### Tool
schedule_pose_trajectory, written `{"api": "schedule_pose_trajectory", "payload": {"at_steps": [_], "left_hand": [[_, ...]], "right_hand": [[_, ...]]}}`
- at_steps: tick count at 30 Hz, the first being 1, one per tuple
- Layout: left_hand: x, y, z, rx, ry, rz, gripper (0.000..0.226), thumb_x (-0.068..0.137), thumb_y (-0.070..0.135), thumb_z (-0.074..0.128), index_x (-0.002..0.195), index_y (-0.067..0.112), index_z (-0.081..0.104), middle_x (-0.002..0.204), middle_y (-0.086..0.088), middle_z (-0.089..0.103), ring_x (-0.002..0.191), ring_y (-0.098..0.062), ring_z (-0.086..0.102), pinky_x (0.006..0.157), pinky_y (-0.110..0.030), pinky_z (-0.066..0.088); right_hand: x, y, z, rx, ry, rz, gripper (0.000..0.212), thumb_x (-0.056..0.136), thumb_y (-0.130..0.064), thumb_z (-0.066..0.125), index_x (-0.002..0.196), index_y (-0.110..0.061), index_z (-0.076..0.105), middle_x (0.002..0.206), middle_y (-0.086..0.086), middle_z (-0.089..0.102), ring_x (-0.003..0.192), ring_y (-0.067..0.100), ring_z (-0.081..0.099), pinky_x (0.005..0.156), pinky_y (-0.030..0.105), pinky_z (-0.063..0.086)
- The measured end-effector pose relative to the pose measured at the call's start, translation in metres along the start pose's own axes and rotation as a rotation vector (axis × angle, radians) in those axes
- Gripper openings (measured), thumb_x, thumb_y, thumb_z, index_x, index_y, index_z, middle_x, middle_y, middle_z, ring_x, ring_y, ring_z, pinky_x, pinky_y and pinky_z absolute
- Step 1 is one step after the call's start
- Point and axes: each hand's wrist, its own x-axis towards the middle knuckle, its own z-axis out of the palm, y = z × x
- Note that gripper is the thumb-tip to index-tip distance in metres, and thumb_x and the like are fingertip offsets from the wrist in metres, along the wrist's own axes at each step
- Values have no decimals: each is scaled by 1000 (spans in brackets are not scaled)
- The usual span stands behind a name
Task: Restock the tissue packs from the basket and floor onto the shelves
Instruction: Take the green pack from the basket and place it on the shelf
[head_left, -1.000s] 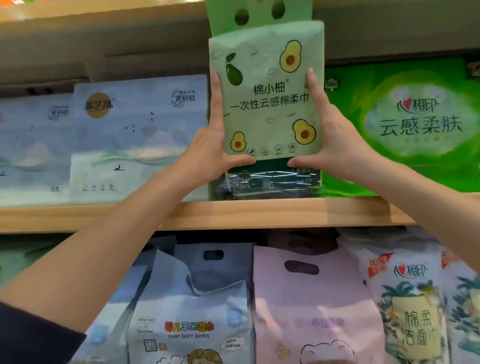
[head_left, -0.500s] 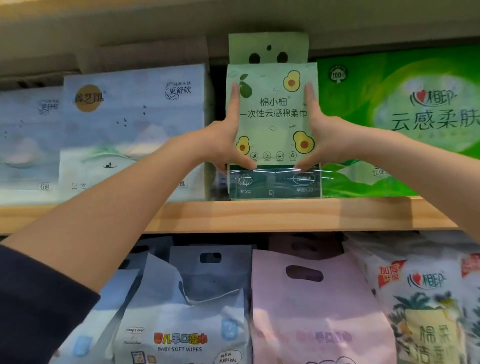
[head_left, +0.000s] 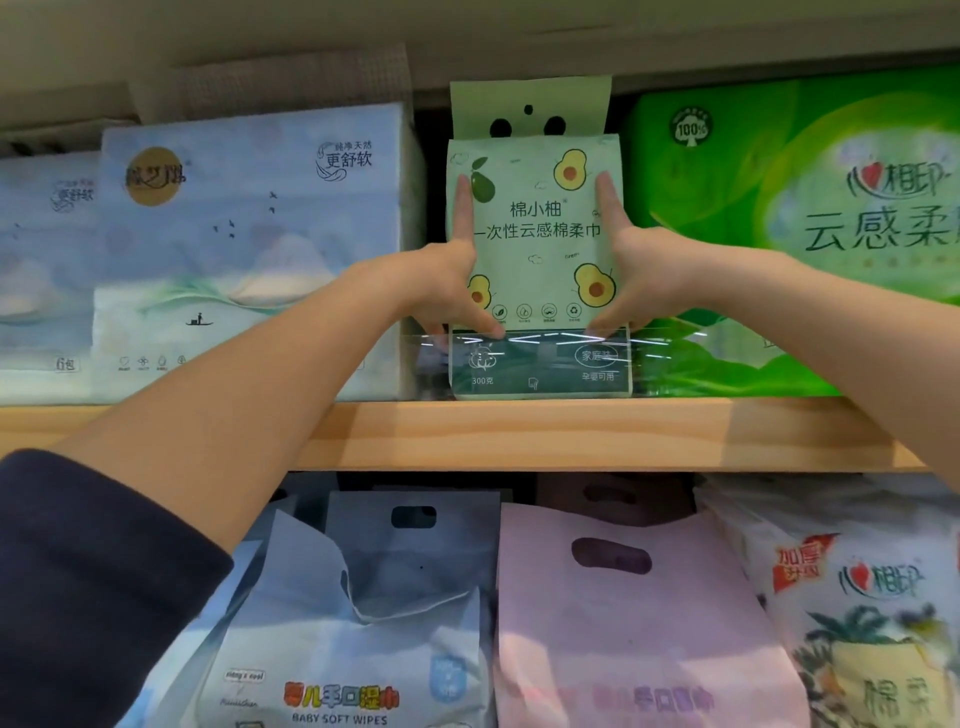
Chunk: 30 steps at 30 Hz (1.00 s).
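Note:
A pale green tissue pack with avocado prints stands upright on the wooden upper shelf, in the gap between a blue pack and a bright green pack. My left hand grips its left edge, forefinger pointing up along the side and thumb under the printed panel. My right hand mirrors this on the right edge. The pack's dark clear bottom band rests on the shelf board. Its handle flap with holes sticks up behind.
A large pale blue tissue pack stands left of the gap and a bright green one right of it. Below the shelf sit baby wipes bags, a pink bag and a palm-print pack.
Both hands have carried the avocado pack down and back into the gap. Its bottom now rests on the shelf board.

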Motion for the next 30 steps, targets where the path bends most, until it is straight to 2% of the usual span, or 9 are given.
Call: {"api": "schedule_pose_trajectory", "payload": {"at_steps": [5, 7, 9, 12, 15, 17, 20, 23, 30], "left_hand": [[-2, -2, -3, 1, -20, 5, 131, 75, 21, 74, 126, 33, -46, 132, -13, 52, 82, -25, 65, 56, -29, 57], [-6, -4, -6, -14, -37, -2, 129, 75, 23, 74, 127, 35, -44, 135, -12, 50, 86, -27, 65, 68, -34, 57], [-12, -5, -11, -42, -60, -13, 127, 75, 26, 74, 129, 36, -41, 143, -10, 42, 96, -29, 63, 79, -39, 56], [-27, -4, -20, -100, -68, -17, 117, 79, 25, 70, 139, 26, -30, 147, -8, 37, 106, -28, 59, 81, -38, 56], [-51, 2, -30, -89, -4, 39, 82, 86, 24, 62, 146, 14, 7, 123, -5, 51, 103, -23, 57, 84, -40, 54], [-71, 4, -38, -9, 61, 90, 63, 88, 27, 58, 142, 12, 28, 113, -2, 52, 101, -24, 55, 87, -37, 50], [-97, -3, -51, 121, 120, 125, 54, 91, 35, 52, 138, 13, 39, 127, -8, 55, 115, -27, 52, 92, -29, 37], [-122, -12, -58, 192, 155, 181, 44, 93, 33, 46, 131, 12, 48, 133, -12, 53, 119, -28, 51, 98, -35, 38], [-188, -43, -56, 291, 124, 189, 40, 95, 28, 38, 132, 14, 47, 140, -9, 47, 127, -27, 43, 102, -36, 33]], "right_hand": [[-4, 0, -3, -37, 17, 21, 126, 71, -18, 76, 138, -25, -31, 77, 4, 54, 60, 17, 59, 48, 23, 43], [-7, -2, -6, -50, 14, 26, 124, 69, -24, 77, 141, -26, -23, 104, 13, 59, 61, 15, 60, 51, 23, 43], [-13, -7, -10, -50, 10, 42, 116, 70, -28, 76, 144, -26, -14, 140, 19, 40, 66, 16, 61, 62, 27, 45], [-26, -14, -17, -99, 27, 47, 100, 79, -30, 68, 146, -20, -5, 149, 16, 29, 100, 31, 61, 86, 36, 44], [-48, -25, -25, -108, 66, 32, 87, 83, -29, 63, 147, -16, 5, 152, 13, 24, 135, 30, 31, 106, 36, 29], [-64, -34, -28, -99, 83, 41, 77, 84, -29, 61, 145, -16, 16, 150, 12, 30, 135, 29, 31, 105, 36, 29], [-91, -50, -32, -117, 93, 47, 63, 86, -30, 58, 141, -15, 31, 147, 10, 36, 131, 30, 36, 104, 37, 32], [-116, -62, -35, -98, 91, 40, 57, 87, -31, 56, 138, -14, 36, 145, 9, 38, 129, 29, 39, 104, 38, 33], [-169, -85, -16, -56, 80, -5, 54, 87, -31, 56, 136, -14, 40, 143, 10, 42, 130, 28, 39, 103, 35, 32]]}}
